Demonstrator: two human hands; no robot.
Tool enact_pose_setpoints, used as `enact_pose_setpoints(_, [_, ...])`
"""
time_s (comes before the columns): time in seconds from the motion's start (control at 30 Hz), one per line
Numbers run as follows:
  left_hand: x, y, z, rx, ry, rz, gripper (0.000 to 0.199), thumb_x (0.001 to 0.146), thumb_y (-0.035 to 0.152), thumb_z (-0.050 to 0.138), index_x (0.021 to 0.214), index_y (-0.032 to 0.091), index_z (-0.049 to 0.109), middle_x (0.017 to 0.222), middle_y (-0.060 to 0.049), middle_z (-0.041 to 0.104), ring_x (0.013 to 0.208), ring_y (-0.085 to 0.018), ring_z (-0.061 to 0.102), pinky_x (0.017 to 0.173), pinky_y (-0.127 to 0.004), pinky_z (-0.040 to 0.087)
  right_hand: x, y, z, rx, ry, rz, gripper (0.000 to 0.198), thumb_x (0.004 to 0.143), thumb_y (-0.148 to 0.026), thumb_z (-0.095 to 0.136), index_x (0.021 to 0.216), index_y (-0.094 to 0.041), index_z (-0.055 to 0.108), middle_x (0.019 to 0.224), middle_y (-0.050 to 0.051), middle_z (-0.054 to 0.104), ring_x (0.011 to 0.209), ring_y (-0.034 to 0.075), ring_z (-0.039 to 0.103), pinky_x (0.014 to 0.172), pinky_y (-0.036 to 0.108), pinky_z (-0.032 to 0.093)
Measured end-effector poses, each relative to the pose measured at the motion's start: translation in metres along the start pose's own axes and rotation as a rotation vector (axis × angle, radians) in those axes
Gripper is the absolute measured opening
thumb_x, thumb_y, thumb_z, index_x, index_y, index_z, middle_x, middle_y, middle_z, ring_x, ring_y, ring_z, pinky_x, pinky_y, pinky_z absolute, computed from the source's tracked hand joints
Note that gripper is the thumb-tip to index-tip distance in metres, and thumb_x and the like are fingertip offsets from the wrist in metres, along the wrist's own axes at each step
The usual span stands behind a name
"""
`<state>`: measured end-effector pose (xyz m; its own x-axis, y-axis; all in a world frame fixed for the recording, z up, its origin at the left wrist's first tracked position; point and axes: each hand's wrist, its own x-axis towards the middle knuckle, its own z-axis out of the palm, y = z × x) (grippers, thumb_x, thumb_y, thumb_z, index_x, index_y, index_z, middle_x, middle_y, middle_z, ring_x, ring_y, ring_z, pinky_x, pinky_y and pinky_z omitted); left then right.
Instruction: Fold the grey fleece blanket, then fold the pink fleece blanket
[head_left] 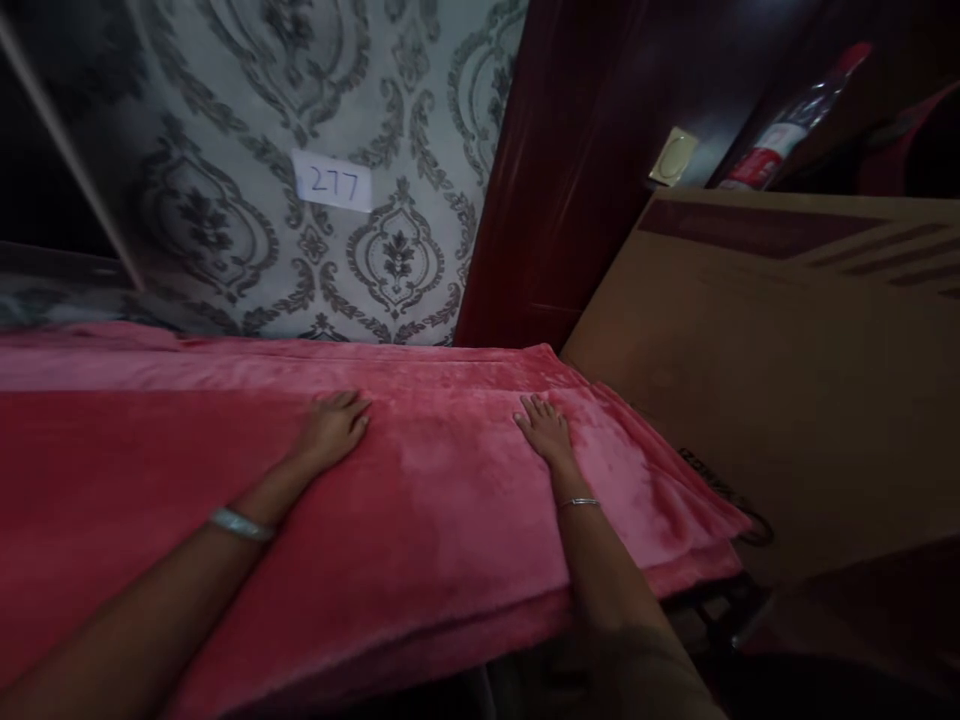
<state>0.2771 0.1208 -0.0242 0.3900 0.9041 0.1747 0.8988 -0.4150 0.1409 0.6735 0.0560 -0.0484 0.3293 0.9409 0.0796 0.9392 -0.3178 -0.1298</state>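
A folded pink plush blanket lies spread across a flat surface in front of me, its layered edges showing at the right end. My left hand rests flat on the blanket near its far edge, fingers spread. My right hand lies flat on it too, closer to the blanket's right corner. Neither hand grips anything. Each wrist wears a bracelet.
A large cardboard box stands right against the blanket's right end. A dark red wooden panel rises behind. The patterned grey wall carries a paper label reading 277. A plastic bottle lies at the top right.
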Motion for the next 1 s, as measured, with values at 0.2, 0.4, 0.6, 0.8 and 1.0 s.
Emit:
enact_pose_setpoints(0.2, [-0.028,-0.01,-0.028,-0.013,-0.202,-0.004,0.067,0.095,0.047,0.034,0.156,0.02,0.033,0.164,-0.012,0.028,0.153,-0.028,0.023,0.122,-0.052,0.02,0.0,0.001,0.005,-0.03,0.01,-0.002,0.057,0.104,-0.049,0.027,0.157,-0.029,0.032,0.166,0.003,0.024,0.151,0.027,0.023,0.12,0.053,0.021])
enact_pose_setpoints(0.4, [-0.11,-0.072,-0.066,0.096,-0.143,-0.272,0.071,0.096,0.051,0.026,0.157,0.014,0.028,0.166,-0.015,0.021,0.154,-0.031,0.014,0.123,-0.057,0.009,0.002,0.003,0.01,-0.054,0.003,-0.009,0.057,0.104,-0.049,0.027,0.157,-0.029,0.032,0.166,0.004,0.024,0.151,0.028,0.024,0.118,0.055,0.024])
enact_pose_setpoints(0.6, [-0.162,-0.101,-0.057,0.163,-0.057,-0.381,0.066,0.1,0.046,0.021,0.155,0.012,0.033,0.165,-0.017,0.023,0.152,-0.034,0.02,0.118,-0.062,0.015,-0.005,0.003,0.001,-0.066,-0.009,-0.009,0.057,0.104,-0.046,0.028,0.157,-0.028,0.032,0.166,0.006,0.025,0.151,0.027,0.023,0.118,0.054,0.024])
enact_pose_setpoints(0.8, [-0.164,-0.102,-0.046,0.198,-0.019,-0.383,0.064,0.099,0.045,0.026,0.153,0.014,0.037,0.163,-0.017,0.028,0.15,-0.034,0.024,0.118,-0.061,0.018,-0.034,-0.059,-0.032,0.048,-0.002,0.015,0.057,0.104,-0.042,0.03,0.157,-0.02,0.033,0.161,0.015,0.035,0.149,0.031,0.027,0.115,0.056,0.03])
enact_pose_setpoints(1.0, [-0.165,-0.103,-0.047,0.15,0.009,-0.372,0.064,0.099,0.046,0.024,0.152,0.013,0.039,0.163,-0.017,0.028,0.149,-0.036,0.026,0.117,-0.062,0.017,-0.106,-0.184,-0.021,0.138,0.008,-0.679,0.06,0.101,-0.051,0.043,0.157,-0.032,0.032,0.166,0.006,0.025,0.152,0.03,0.02,0.12,0.058,0.019])
